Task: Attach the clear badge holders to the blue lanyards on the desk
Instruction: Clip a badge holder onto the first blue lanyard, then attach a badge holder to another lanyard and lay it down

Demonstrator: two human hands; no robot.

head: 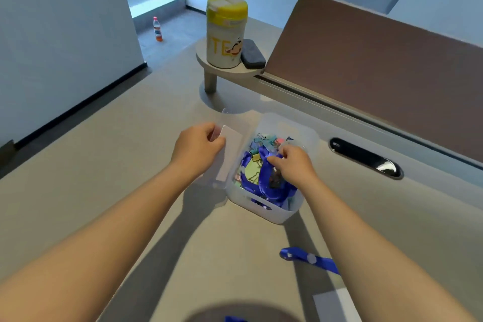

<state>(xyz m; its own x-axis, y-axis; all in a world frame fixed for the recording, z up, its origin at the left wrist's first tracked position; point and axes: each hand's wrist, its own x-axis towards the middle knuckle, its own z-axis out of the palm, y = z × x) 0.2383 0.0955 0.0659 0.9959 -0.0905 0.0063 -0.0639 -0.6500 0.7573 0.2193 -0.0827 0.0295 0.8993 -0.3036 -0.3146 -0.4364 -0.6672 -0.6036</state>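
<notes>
translucent plastic bin (274, 213), rounded at its corners and with a slot handle in its near wall, sits at the middle of the matte beige table (109, 191). inside it lie coils of glossy blue lanyard ribbon (264, 183) over a jumble of pastel binder clips (261, 140).

left hand (197, 150) is at about 9 o'clock from the bin, knuckles up, fingers curled and pinching the top edge of a clear badge holder (231, 157), a flat rectangular sleeve with a white card inside, which hangs down just beside the bin's left wall.

right hand (290, 165) reaches into the bin from 5 o'clock, fingertips pinched closed on the blue ribbon near its top loop; a small clear piece shows above the fingers, too blurred to tell.

a second blue lanyard (308, 259), flat woven strap with a pale round button, lies on the table at 5 o'clock from the bin, partly under the right forearm. at 12 o'clock, well apart, a yellow-lidded cylindrical canister (226, 31) stands on a small shelf.
</notes>
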